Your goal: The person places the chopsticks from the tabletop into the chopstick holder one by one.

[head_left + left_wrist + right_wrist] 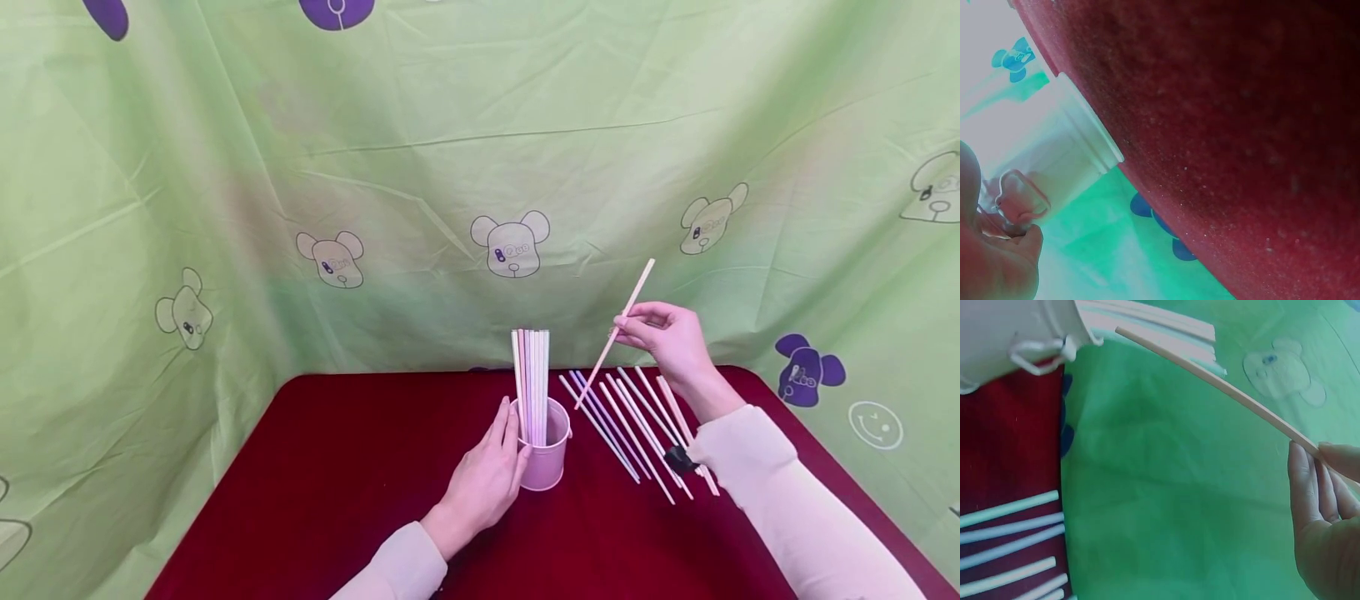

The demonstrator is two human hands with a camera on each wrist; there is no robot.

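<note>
A small pink bucket [542, 475] stands on the table with several pastel chopsticks [531, 383] upright in it. My left hand [483, 475] rests against the bucket's left side, fingers straight along the wall and thumb at the front. In the left wrist view the bucket's wire handle [1029, 215] hangs near that thumb. My right hand [671, 342] pinches a light pink chopstick [633, 296] between thumb and fingertips, right of the bucket. The held chopstick slants, its lower end beside the bucket's rim and apart from it.
Several pastel chopsticks [630, 429] lie side by side on the red tabletop [360, 483], right of the bucket. The right forearm passes over some of them. A green patterned cloth [420, 183] hangs behind the table and along its sides.
</note>
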